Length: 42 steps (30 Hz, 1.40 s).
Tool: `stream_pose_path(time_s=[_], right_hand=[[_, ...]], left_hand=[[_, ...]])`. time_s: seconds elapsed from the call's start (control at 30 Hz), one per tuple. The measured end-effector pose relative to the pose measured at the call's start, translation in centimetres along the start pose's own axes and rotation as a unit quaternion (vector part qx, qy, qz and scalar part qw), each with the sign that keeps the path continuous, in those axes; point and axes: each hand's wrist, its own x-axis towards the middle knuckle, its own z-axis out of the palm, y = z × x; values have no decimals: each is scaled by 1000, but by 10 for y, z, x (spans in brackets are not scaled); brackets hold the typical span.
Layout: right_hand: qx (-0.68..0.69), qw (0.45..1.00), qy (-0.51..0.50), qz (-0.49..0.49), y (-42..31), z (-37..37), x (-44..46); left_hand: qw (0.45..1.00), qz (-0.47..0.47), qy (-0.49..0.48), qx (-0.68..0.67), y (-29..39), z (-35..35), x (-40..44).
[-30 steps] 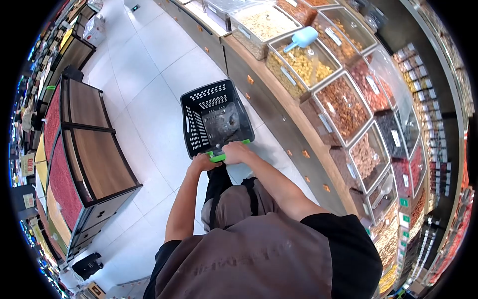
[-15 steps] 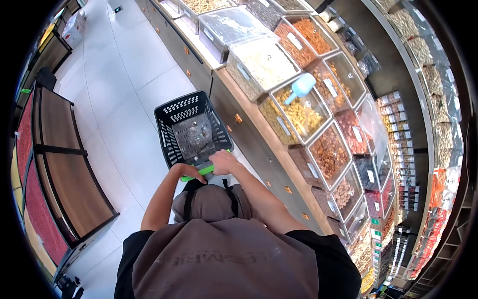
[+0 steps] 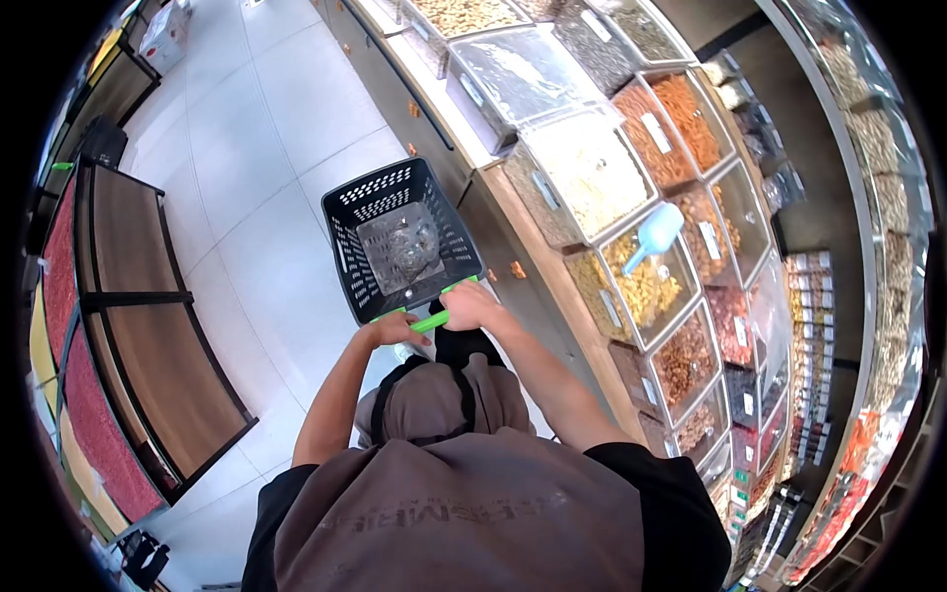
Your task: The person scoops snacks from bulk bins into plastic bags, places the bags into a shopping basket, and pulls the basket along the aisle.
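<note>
A black plastic basket [image 3: 347, 247] with perforated walls hangs in front of my body, held by its green handle [image 3: 430, 323]. My left hand [image 3: 398, 329] is wrapped round the handle's left part, and my right hand [image 3: 470, 304] grips it farther right, near the basket's rim. Inside the basket lies a clear plastic bag or container [image 3: 412, 247]; what it holds cannot be made out. On the counter to the right, a light blue scoop [image 3: 659, 231] rests on a clear bin of yellow dried food [image 3: 646, 292].
A wooden-edged counter [image 3: 552, 281] with rows of clear food bins runs along the right. Shelves of jars [image 3: 811, 335] stand beyond it. To the left is a brown display stand [image 3: 168, 370] with red goods on top. Pale floor tiles [image 3: 242, 168] lie between.
The counter and its bins have shifted in view, and more bins at the top now show. The basket stays in front of me, with both hands still on its handle.
</note>
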Motion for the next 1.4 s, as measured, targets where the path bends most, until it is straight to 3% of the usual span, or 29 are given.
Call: stream_pose_path(time_s=[0.2, 0.3, 0.43, 0.5, 0.53, 0.73, 0.83, 1.0, 1.07, 1.2, 1.33, 1.4], right_hand=[[-3, 1000, -19, -20, 25, -62, 83], [-21, 998, -28, -44, 36, -95, 133], [-35, 997, 61, -42, 50, -118, 186], [-22, 993, 107, -35, 58, -119, 203], [-9, 988, 150, -23, 63, -118, 210], [-44, 992, 101, -61, 86, -126, 230], [-65, 991, 92, -72, 89, -136, 233], [-67, 987, 111, -95, 86, -146, 268], [-68, 985, 125, -95, 83, -155, 283], [-37, 990, 124, -58, 71, -170, 323], [6, 971, 232, -59, 62, -194, 358], [48, 973, 220, -47, 61, -220, 352]], left_hand=[[990, -11, 138, -15, 13, -74, 2], [949, -83, 304, -6, 27, -108, 1], [909, -144, 391, 13, 20, -149, 33], [858, -203, 471, -18, 26, -163, 42], [857, -207, 471, -18, 29, -169, 45], [878, -258, 403, -4, 41, -186, 51], [911, -223, 346, 17, 47, -196, 47], [915, -223, 336, 25, 43, -235, 42], [932, -183, 308, 47, 31, -255, 42], [933, -160, 318, 48, 8, -298, 47], [945, -139, 288, 72, -10, -355, 50], [927, -94, 351, 88, -24, -379, 51]])
